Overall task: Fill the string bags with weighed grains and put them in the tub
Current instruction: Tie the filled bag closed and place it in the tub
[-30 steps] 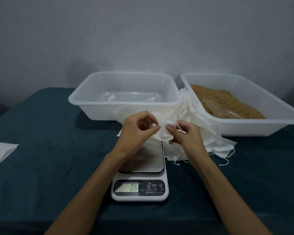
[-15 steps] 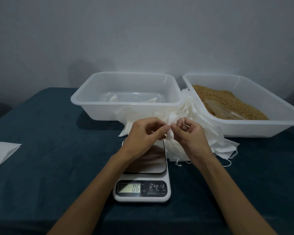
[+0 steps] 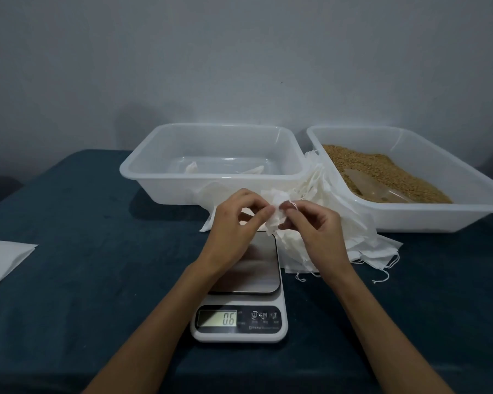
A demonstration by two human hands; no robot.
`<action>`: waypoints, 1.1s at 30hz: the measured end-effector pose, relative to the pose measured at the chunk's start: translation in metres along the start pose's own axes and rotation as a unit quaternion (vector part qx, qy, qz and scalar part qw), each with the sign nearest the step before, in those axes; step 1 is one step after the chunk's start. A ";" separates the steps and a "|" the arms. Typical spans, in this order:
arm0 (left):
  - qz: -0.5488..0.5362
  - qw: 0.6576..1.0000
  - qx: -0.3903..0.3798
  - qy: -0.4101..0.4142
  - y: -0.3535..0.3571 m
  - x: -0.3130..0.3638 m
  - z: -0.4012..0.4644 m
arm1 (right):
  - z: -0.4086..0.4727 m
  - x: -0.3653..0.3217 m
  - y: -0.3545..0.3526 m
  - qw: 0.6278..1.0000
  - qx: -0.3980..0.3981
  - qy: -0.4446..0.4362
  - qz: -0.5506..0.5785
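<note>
Both hands were up over the scale platform, working one white string bag (image 3: 276, 213) between them. Left hand (image 3: 236, 220) had its grip clamped on the bag's left edge, thumb and forefinger pinching the fabric. Right hand (image 3: 315, 226) had its grip clamped on the right edge, fingers curled, with a loop of the bag's drawstring showing over its fingertips (image 3: 289, 206). Bag was crumpled, held above the far end of the scale, not resting on it as far as I could tell.

Scale (image 3: 239, 302) sat on the bench (image 3: 83, 280) directly under the forearms; steel platform, display read 0.6.

Pile of spare bags (image 3: 362, 237) lay just right of the scale, leaning up between the two tubs, strings trailing onto the bench.

Left tub (image 3: 143, 177), clear plastic, was behind the hands; two small white bags (image 3: 192, 167) lay on its floor, contents not readable.

Right tub (image 3: 410, 220) held brown grains (image 3: 382, 169) heaped toward its left wall, with a translucent scoop (image 3: 373, 189) half sunk in them.

White sheet (image 3: 3, 260) at the bench's left edge, partly out of view. Dark teal cover on the bench, plain wall behind.
</note>
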State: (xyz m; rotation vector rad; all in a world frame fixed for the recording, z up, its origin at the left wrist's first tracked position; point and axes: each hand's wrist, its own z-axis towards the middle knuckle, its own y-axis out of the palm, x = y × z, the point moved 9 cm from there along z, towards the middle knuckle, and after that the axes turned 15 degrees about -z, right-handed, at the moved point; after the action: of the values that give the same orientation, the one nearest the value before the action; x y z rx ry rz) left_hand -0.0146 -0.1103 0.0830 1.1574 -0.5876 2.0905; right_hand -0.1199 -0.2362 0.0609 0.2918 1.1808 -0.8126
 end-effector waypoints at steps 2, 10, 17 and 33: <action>0.017 0.999 -0.032 0.016 0.007 0.004 -0.002 | -0.001 -0.002 0.002 1.000 -0.015 -0.005 0.000; -0.102 0.980 0.021 -0.173 -0.009 -0.022 -0.003 | 0.003 0.012 -0.005 0.979 -0.025 0.091 0.181; -0.187 0.966 0.068 -0.163 -0.018 -0.031 -0.002 | 0.001 0.006 -0.023 0.996 0.081 0.032 0.008; -0.090 0.989 0.103 -0.047 -0.026 -0.015 0.000 | -0.001 0.005 -0.027 0.994 0.102 0.030 -0.024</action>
State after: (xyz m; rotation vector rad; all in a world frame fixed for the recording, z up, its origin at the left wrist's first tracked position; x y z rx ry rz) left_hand 0.0100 -0.0972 0.0718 1.3781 -0.3002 1.9839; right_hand -0.1381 -0.2564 0.0611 0.4591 1.1659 -0.9748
